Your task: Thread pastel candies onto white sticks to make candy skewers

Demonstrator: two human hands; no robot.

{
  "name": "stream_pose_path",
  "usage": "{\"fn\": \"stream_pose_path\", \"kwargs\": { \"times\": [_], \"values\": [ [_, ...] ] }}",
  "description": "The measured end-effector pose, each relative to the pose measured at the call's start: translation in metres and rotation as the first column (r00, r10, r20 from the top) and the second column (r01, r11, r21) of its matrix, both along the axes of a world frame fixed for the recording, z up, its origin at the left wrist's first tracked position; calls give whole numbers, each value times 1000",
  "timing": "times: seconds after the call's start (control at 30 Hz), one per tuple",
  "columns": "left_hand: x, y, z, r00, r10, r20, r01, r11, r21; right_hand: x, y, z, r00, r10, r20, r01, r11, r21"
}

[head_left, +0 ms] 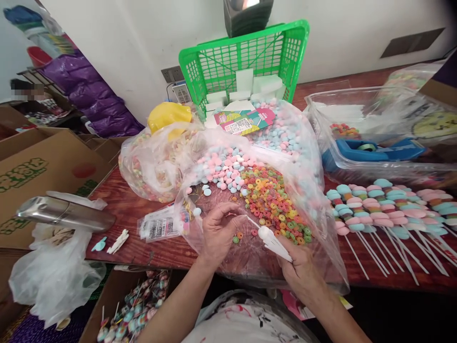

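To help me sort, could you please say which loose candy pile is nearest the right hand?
The ring-shaped candies; the pink and blue pieces lie farther from the right hand.

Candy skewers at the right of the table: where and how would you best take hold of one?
Probably by the lower end of its bare white stick, pinched from the near side of the table: the sticks slant that way, free of candy, while the pink and blue candies crowd at the far end, leaving little room between.
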State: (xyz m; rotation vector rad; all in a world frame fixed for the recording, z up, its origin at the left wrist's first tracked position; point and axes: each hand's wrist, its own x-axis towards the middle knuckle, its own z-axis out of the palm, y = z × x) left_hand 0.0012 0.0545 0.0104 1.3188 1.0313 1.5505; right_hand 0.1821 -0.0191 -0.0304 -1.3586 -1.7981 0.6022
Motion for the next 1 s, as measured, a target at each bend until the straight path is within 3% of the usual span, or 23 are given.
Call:
{"fn": "stream_pose_path", "kwargs": {
  "times": [0.13,0.23,0.33,0.57,0.63,0.73,0.83,0.9,1.0],
  "values": [
    [-2,-2,4,947,91,-308,9,951,310,0,-1,-1,998,-33,47,35,999,-41],
    [-3,-3,7,894,154,-420,50,899,436,0,-2,-4,995,-25,92,35,994,-107],
    [-2,-3,7,886,161,-436,49,900,432,-1,-3,-5,992,-14,123,32,988,-149],
    [4,-4,1,945,118,-305,-22,953,302,-2,-3,-8,997,-7,79,24,974,-223],
    [2,-4,2,915,150,-375,3,925,379,-3,-3,-9,999,-18,39,26,973,-227],
    [-1,-6,2,829,187,-528,138,845,517,-5,-3,-7,1000,-15,-16,12,975,-223],
    [0,-10,0,798,162,-581,242,796,555,-9,-5,-8,998,-9,-67,-7,973,-231],
    [2,-12,0,881,86,-465,168,861,479,-11,-7,-10,993,-22,-117,-6,973,-233],
    [6,-12,3,979,-65,-192,97,982,164,-13,-9,-16,976,-56,-209,17,982,-187]
  ]
}}
